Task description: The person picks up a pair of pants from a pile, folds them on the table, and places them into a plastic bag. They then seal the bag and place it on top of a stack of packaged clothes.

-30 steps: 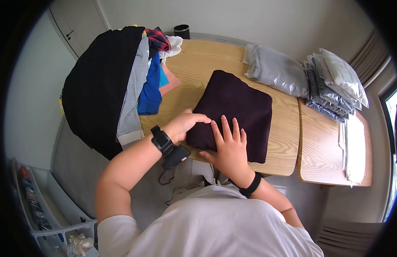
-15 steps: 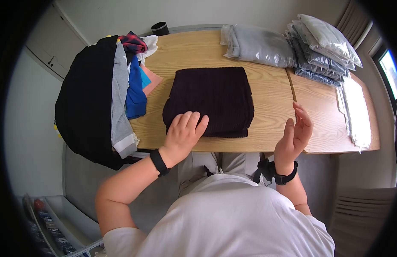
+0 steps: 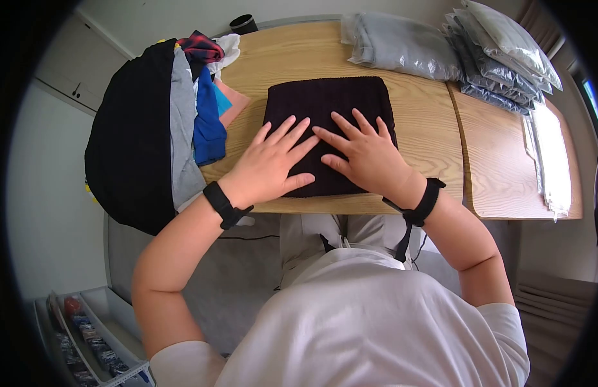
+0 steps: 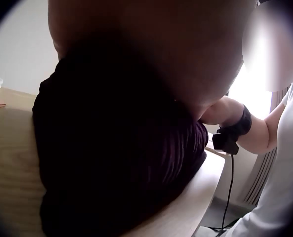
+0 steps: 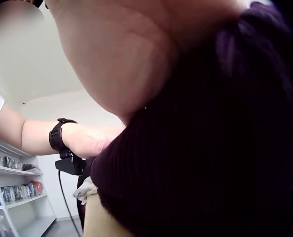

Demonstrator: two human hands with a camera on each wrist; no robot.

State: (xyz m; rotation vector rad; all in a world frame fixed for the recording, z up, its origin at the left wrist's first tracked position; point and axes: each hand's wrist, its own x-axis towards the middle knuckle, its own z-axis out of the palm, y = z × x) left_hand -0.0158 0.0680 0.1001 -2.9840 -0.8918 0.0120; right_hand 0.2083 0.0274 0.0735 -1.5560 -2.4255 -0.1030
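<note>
A dark purple, almost black garment (image 3: 331,97) lies folded into a thick square near the table's front edge in the head view. My left hand (image 3: 266,161) rests on its left half with straight, spread fingers. On the right half lies my right hand (image 3: 370,158), its fingers also spread, and the two index fingertips nearly meet at the middle. In the left wrist view the cloth (image 4: 178,153) shows fine ribs along its folded front side. The right wrist view has my palm (image 5: 117,59) against the same fabric (image 5: 195,163).
A pile of clothes under a black garment (image 3: 131,142) covers the table's left side, with a blue sleeve (image 3: 208,135) hanging out. Bagged grey clothing (image 3: 405,48) and a stack of bagged garments (image 3: 499,58) stand at the back right. White sheets (image 3: 551,161) lie at the right.
The folded garment, turned askew a second ago, now sits square to the table edge. My right hand was off to its right half a second ago and has come back onto it.
</note>
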